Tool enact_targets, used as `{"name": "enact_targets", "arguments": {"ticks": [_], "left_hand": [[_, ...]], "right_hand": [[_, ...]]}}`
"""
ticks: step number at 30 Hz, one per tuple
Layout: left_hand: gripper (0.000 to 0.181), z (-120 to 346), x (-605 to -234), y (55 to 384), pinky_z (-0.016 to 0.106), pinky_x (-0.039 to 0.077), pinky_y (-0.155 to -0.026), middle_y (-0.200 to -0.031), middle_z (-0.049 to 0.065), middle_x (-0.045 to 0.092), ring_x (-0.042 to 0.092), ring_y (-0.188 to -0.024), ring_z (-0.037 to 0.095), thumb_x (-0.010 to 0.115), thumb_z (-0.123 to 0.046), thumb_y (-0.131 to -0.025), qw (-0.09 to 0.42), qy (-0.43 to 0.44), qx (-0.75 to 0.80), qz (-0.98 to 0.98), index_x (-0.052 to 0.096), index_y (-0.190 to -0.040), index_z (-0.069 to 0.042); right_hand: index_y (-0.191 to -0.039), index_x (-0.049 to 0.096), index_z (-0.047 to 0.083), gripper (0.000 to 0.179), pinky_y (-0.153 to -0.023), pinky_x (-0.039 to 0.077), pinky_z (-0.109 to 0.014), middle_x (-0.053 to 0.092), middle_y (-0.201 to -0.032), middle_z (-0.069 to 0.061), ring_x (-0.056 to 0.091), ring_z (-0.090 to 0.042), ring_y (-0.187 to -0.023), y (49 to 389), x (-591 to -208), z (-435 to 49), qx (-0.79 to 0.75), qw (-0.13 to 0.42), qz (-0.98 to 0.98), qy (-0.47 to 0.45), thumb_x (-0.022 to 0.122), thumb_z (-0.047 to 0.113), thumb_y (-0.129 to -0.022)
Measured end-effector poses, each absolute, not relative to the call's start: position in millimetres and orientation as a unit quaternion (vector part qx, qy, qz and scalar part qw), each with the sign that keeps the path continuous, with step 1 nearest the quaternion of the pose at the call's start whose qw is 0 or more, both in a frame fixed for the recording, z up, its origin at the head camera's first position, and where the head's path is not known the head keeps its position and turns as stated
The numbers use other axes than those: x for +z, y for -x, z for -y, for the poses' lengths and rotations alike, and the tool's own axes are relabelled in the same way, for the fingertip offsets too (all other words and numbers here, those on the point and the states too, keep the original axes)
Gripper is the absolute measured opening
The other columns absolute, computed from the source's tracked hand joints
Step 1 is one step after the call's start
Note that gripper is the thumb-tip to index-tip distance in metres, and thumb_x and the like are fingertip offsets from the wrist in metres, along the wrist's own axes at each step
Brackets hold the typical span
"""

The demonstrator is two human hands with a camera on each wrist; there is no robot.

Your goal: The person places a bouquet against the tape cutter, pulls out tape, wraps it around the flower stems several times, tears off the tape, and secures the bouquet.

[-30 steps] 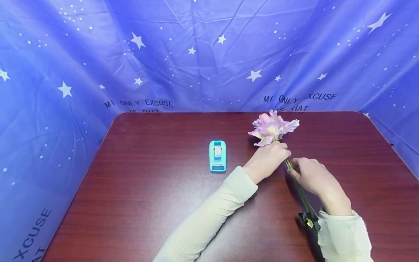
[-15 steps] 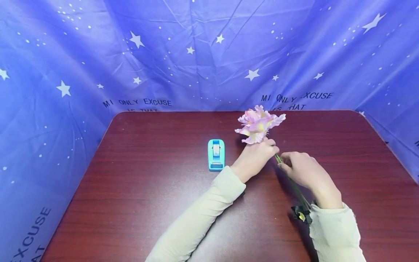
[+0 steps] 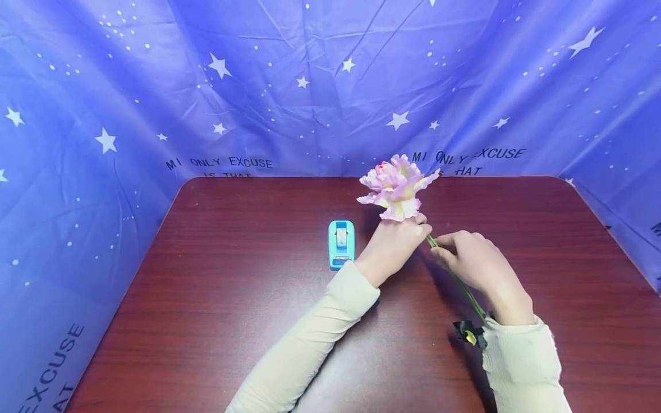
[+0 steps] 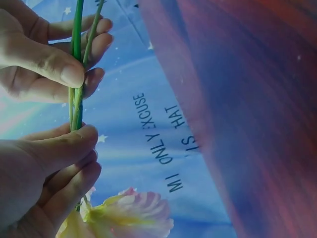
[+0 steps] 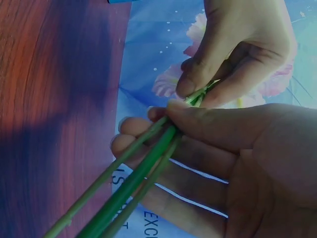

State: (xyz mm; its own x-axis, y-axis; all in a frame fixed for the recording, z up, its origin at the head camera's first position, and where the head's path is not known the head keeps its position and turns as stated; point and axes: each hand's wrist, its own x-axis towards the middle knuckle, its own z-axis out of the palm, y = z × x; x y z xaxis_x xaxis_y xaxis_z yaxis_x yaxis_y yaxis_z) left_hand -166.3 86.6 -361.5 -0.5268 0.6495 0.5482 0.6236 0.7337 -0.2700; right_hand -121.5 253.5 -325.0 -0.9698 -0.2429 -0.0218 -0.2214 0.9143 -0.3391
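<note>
A bunch of artificial flowers with pink and pale yellow petals (image 3: pixel 397 186) is held up above the table, slanting towards the right sleeve. Just under the blooms my left hand (image 3: pixel 395 246) pinches the green stems (image 4: pixel 77 106) between thumb and fingers. Lower down, my right hand (image 3: pixel 482 261) pinches the same stems with its thumb against the index finger. Several separate stems (image 5: pixel 131 186) run across the right palm in the right wrist view. A dark piece with a yellow spot (image 3: pixel 469 334) shows beside the right cuff, near the lower stems; its kind is unclear.
A light blue tape dispenser (image 3: pixel 341 245) stands on the dark red wooden table (image 3: pixel 217 298), close to the left forearm. Blue curtains with white stars (image 3: pixel 289 103) hang behind the table and along its sides.
Both hands have moved left and slightly away from me with the flowers, whose blooms now sit higher in the head view. The grips on the stems look the same. The tape dispenser stays put.
</note>
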Motion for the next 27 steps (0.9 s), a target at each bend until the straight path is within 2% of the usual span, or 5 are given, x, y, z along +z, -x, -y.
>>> {"name": "enact_targets", "arguments": {"ticks": [5,12,17,22,27], "left_hand": [[0.024,-82,-361,168,0.021,0.055,-0.060,-0.089,-0.013,0.068,0.067,-0.074,0.008,0.064,-0.010,-0.092,0.332,0.355,0.022,0.873,0.075,-0.090,-0.030],[0.025,-80,-361,167,0.023,0.057,-0.062,-0.084,-0.011,0.067,0.066,-0.076,0.010,0.064,-0.007,-0.090,0.366,0.350,0.023,0.862,0.074,-0.082,-0.028],[0.022,-76,-360,164,0.023,0.055,-0.057,-0.080,-0.010,0.067,0.066,-0.070,0.010,0.065,-0.008,-0.089,0.383,0.327,0.020,0.864,0.073,-0.080,-0.026],[0.017,-69,-359,162,0.023,0.051,-0.052,-0.076,-0.009,0.065,0.064,-0.065,0.010,0.068,-0.009,-0.086,0.380,0.300,0.021,0.875,0.071,-0.079,-0.024],[0.015,-62,-358,159,0.023,0.051,-0.051,-0.082,-0.008,0.066,0.064,-0.066,0.010,0.068,-0.008,-0.086,0.365,0.285,0.020,0.886,0.069,-0.081,-0.022]], "right_hand": [[-0.094,0.075,0.018,0.011,-0.069,0.048,-0.052,0.064,-0.070,0.008,0.060,-0.022,-0.070,124,-328,-251,-0.172,0.014,-0.978,0.116,0.066,0.024,-0.094],[-0.106,0.076,0.014,0.017,-0.072,0.049,-0.054,0.069,-0.077,0.004,0.063,-0.023,-0.074,123,-329,-251,-0.184,-0.004,-0.975,0.123,0.067,0.021,-0.093],[-0.109,0.076,0.014,0.019,-0.072,0.049,-0.054,0.070,-0.080,0.001,0.064,-0.023,-0.075,127,-328,-246,-0.191,-0.018,-0.973,0.128,0.068,0.022,-0.093],[-0.110,0.076,0.015,0.020,-0.074,0.049,-0.051,0.072,-0.083,0.000,0.064,-0.023,-0.076,132,-325,-237,-0.200,-0.026,-0.971,0.131,0.068,0.023,-0.094],[-0.109,0.076,0.012,0.019,-0.071,0.047,-0.044,0.073,-0.085,-0.002,0.058,-0.018,-0.070,135,-327,-229,-0.212,-0.027,-0.967,0.139,0.068,0.019,-0.094]]}}
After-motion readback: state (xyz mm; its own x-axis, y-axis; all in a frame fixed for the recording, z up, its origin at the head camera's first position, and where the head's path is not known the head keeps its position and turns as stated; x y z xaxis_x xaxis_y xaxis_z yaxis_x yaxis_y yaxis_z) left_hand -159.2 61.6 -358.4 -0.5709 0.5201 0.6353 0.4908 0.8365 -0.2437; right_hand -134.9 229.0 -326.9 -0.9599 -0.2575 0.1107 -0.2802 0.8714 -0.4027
